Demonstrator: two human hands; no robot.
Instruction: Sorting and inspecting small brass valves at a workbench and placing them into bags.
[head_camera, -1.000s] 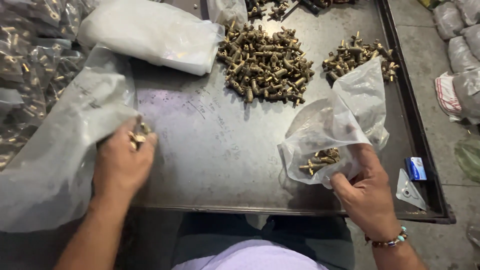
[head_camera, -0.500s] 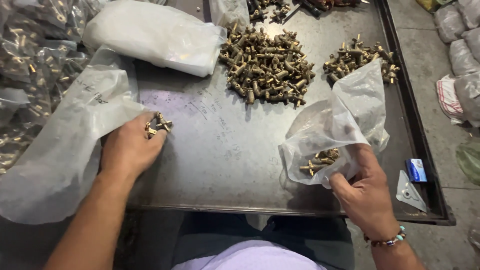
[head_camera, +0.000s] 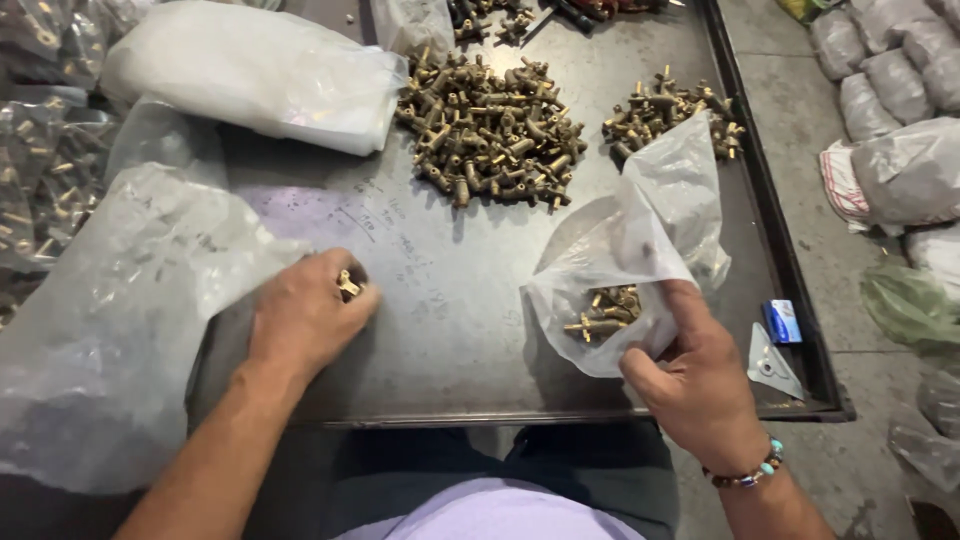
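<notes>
A few small brass fittings (head_camera: 348, 285) sit in the left hand (head_camera: 305, 318), whose fingers are curled closed around them, knuckles up, low over the dark metal tray (head_camera: 440, 330) near its front edge. Just left of that hand lies a large clear plastic bag (head_camera: 120, 320), touching the wrist side. The right hand (head_camera: 700, 385) pinches the mouth of a small clear bag (head_camera: 640, 260) (thumb on the film, fingers beneath), and more brass fittings (head_camera: 605, 312) lie inside it. Farther back on the tray are a big heap of brass fittings (head_camera: 490, 135) and a smaller heap (head_camera: 665, 115). A white filled bag (head_camera: 250, 75) lies at the back left. A small blue packet (head_camera: 783, 322) rests by the tray's right rim.
</notes>
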